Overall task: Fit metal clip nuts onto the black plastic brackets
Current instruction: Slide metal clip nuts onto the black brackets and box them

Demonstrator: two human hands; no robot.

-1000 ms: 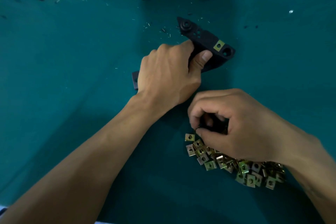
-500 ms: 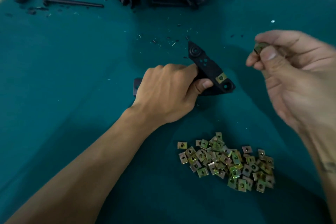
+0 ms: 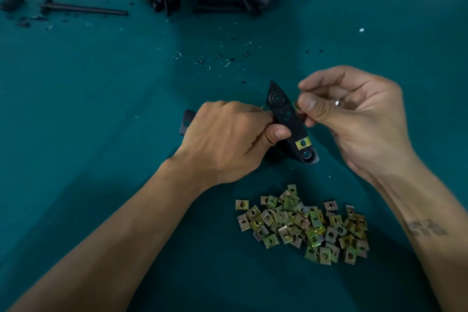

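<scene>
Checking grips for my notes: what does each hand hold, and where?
Left hand grips the black bracket around its middle; right hand pinches a clip nut at the bracket's edge.

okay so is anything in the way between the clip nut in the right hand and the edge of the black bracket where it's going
Nothing visible. The right hand pinches the clip nut right beside the bracket's right edge, with no object between them. The left hand grips the bracket from the opposite side, its thumb below that spot. One fitted clip nut sits nearer the bracket's lower end.
</scene>
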